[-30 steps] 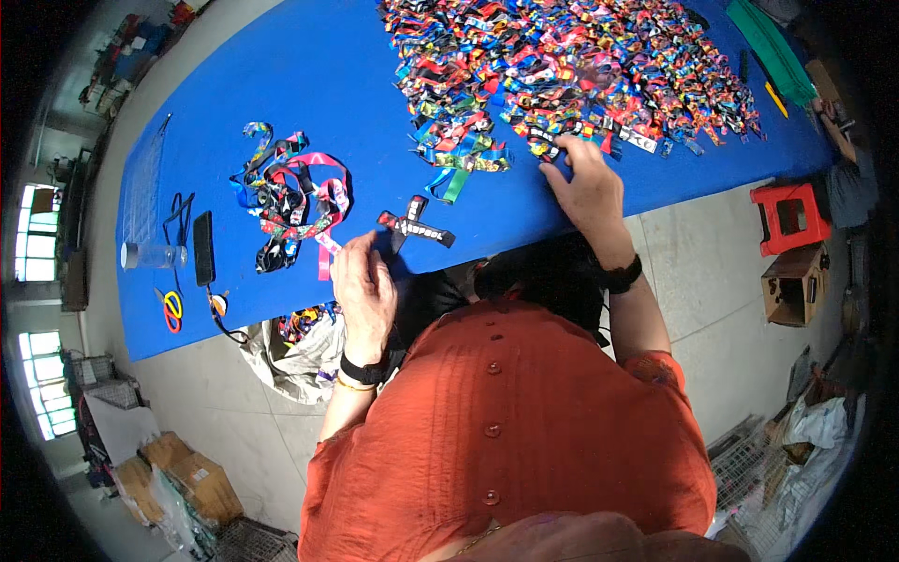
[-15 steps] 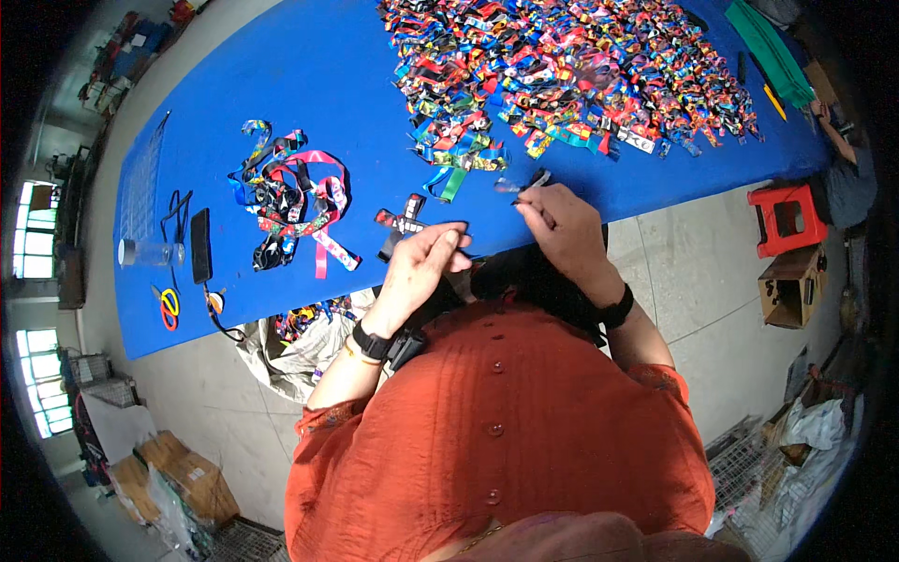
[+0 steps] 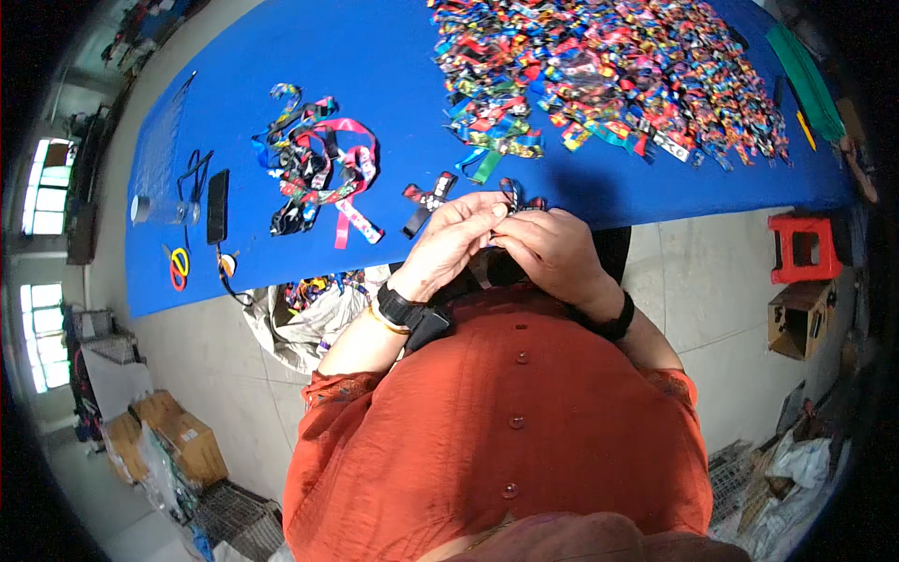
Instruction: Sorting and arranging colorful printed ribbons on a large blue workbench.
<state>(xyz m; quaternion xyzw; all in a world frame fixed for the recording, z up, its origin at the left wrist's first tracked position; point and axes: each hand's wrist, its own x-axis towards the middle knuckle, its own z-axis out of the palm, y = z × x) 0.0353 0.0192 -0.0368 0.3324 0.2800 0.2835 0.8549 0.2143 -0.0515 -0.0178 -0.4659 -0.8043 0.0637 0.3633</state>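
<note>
In front of my chest, at the table's near edge, my two hands meet with their fingertips together. Between them a dark printed ribbon strip (image 3: 511, 195) sticks up in a small loop. My left hand (image 3: 451, 245) is closed, thumb and fingers pinching the ribbon's lower end. My right hand (image 3: 559, 255) is also closed on it, its fingers curled. What lies inside the fingertips is hidden. Just beyond my left hand, another dark printed ribbon piece (image 3: 431, 199) lies crossed on the blue table (image 3: 393, 84).
A wide heap of colourful ribbon loops (image 3: 609, 70) covers the far right. Tangled longer ribbons (image 3: 323, 169) lie left, near scissors (image 3: 178, 267), a black flat device (image 3: 217, 206) and a clear jar (image 3: 154, 208). Below hangs a pale sack (image 3: 323, 323); right stands a red stool (image 3: 805, 248).
My hands were apart and have come together. The right hand has moved in with its small dark ribbon, and the left hand now grips it too. The whole view has shifted slightly.
</note>
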